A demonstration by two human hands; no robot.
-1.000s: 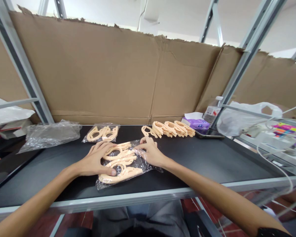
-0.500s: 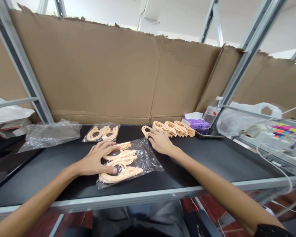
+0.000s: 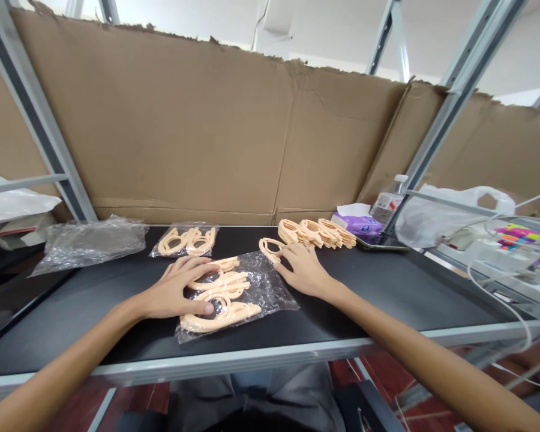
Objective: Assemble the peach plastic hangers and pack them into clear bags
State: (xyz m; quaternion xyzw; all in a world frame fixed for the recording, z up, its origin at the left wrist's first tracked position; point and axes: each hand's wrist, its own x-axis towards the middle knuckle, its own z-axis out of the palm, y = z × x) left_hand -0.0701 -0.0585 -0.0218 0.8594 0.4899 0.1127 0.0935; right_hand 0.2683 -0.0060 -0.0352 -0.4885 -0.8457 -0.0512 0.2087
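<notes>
Resting on a clear bag (image 3: 276, 295) just below centre of the frame, the left hand (image 3: 182, 288) has its fingers spread and thumb out, its grip not closed round anything. Right of it, the right hand (image 3: 302, 267) has its grip closed on one end of a loose piece (image 3: 269, 247), pinched between thumb and fingers at the bag's upper right edge; whether the two touch, I cannot tell.

Several pale pieces (image 3: 225, 294) already lie inside the bag, partly under the left hand. A second bag (image 3: 186, 240), at left of centre, also has pieces inside. Left outside any bag are the loose piece and the row of piles (image 3: 317, 233) right of centre. How many more belong in the bag cannot be judged.

Around the tabletop (image 3: 364, 300) are crumpled film (image 3: 94, 240) at left, and a tissue pack (image 3: 363, 224), bottle (image 3: 388, 201) and phone (image 3: 382, 243) at right. Cardboard (image 3: 184, 132) walls the back. The second bag sits close above the left hand and the piles close behind the right, so both could be bumped; nothing visible separates loose piece from bag.
</notes>
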